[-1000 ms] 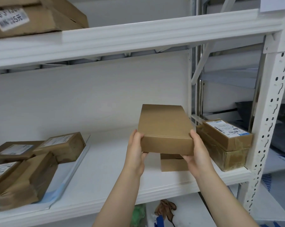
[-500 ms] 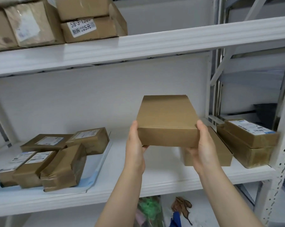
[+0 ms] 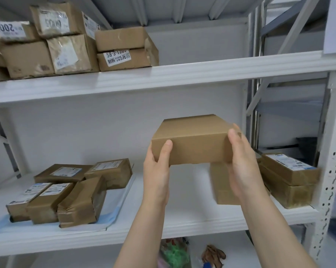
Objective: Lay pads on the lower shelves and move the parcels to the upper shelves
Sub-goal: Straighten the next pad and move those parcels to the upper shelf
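Note:
A plain brown cardboard parcel [image 3: 192, 140] hangs in the air between the two shelves, held at both ends. My left hand [image 3: 157, 171] grips its left end, thumb on the front face. My right hand [image 3: 242, 163] grips its right end. Below it another plain parcel [image 3: 221, 182] lies on the lower shelf [image 3: 182, 219]. A white-and-blue pad [image 3: 113, 213] covers the left part of that shelf, with several labelled parcels [image 3: 66, 192] on it. The upper shelf [image 3: 182, 74] carries several worn boxes [image 3: 74, 43] on its left half.
Two stacked labelled parcels [image 3: 290, 180] sit at the lower shelf's right end beside the perforated white upright [image 3: 333, 171]. The upper shelf's right half is bare. Under the lower shelf, green and brown items [image 3: 182, 256] lie on a lower level.
Both hands have lifted the plain parcel off the lower shelf toward the upper one. My view has tilted up and left, bringing the upper shelf's boxes into sight.

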